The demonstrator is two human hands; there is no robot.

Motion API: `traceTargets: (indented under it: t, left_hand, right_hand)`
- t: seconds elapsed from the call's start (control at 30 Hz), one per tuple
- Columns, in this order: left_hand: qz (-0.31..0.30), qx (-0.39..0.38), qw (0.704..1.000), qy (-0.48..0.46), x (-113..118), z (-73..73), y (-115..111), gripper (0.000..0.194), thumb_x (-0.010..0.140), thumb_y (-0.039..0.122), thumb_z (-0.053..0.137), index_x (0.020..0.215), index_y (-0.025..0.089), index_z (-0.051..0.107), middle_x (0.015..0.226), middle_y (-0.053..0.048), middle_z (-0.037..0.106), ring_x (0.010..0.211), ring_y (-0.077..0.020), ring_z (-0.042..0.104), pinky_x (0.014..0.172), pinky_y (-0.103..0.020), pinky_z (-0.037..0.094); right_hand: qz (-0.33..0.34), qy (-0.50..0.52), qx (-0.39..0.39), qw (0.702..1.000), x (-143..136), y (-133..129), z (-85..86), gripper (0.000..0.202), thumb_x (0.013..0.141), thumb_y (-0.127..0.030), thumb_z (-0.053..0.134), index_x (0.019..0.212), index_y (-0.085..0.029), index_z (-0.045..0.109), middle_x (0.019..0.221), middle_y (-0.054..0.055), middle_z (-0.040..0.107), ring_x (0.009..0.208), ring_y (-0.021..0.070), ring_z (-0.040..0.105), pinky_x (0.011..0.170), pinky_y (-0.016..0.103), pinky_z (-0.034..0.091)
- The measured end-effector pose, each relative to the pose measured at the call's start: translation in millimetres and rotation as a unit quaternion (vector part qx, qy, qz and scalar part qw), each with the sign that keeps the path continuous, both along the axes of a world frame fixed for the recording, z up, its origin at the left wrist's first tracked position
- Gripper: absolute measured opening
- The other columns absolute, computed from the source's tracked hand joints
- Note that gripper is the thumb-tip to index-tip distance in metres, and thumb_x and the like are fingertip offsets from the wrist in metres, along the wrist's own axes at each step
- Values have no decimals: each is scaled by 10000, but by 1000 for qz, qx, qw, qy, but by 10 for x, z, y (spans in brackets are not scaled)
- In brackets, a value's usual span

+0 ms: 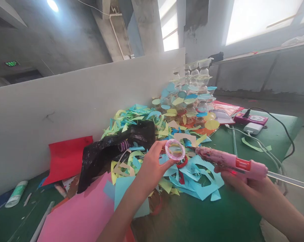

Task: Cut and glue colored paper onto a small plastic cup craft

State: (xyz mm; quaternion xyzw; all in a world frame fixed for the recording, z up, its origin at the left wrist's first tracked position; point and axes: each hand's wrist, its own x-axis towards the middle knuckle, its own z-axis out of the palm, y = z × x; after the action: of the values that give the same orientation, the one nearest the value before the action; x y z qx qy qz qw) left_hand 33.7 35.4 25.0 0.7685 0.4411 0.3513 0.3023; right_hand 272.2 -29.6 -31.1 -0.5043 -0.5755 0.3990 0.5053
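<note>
My left hand (pixel 155 158) pinches a pale pink ring (pixel 184 155) between thumb and fingers, its round opening turned toward me. Wrapped around the handle of a pink hot glue gun (pixel 224 161) is my right hand (pixel 250 186). The gun's dark nozzle points left and comes close to the ring's right edge; whether they touch, I cannot tell. A clear glue stick (pixel 290 180) sticks out of the gun's back end, and a small red light glows on its side. Beneath both hands lie blue paper scraps (pixel 202 178) with round cut-outs.
Stacked clear plastic cups (pixel 194 75) with paper discs stand at the back right. A power strip (pixel 251 118) with a white charger (pixel 253 128) and cables lies right. Pink paper (pixel 78 215), a black plastic bag (pixel 96 151) and red paper (pixel 68 158) are left, before a grey partition (pixel 66 107).
</note>
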Motion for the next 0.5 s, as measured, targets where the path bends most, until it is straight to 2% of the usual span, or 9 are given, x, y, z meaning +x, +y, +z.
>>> traceTargets:
  t: [0.2,0.4,0.5]
  left_hand:
    - [-9,2,1000,8,3,5,-6,366,844,407,672,1178,306,562,1227,-6,611,1098,-190,600,973,-336,462]
    - [-11,13,1000,20,7,33,-14,334,847,382,677,1153,307,569,1224,12,616,1105,-173,593,974,-306,452]
    - [-14,7,1000,20,15,40,-19,336,849,384,674,1159,308,567,1227,13,613,1108,-170,588,978,-301,453]
  right_hand:
    - [0,-24,9,1000,-5,35,-25,485,869,-524,575,1272,-266,651,1373,54,600,1317,327,499,1103,485,401]
    - [16,-11,18,1000,0,32,-10,460,894,-500,564,1294,-282,628,1404,27,574,1357,285,457,1132,438,371]
    - [23,-7,13,1000,5,38,-24,460,899,-496,561,1301,-278,620,1416,28,563,1361,283,451,1153,454,334]
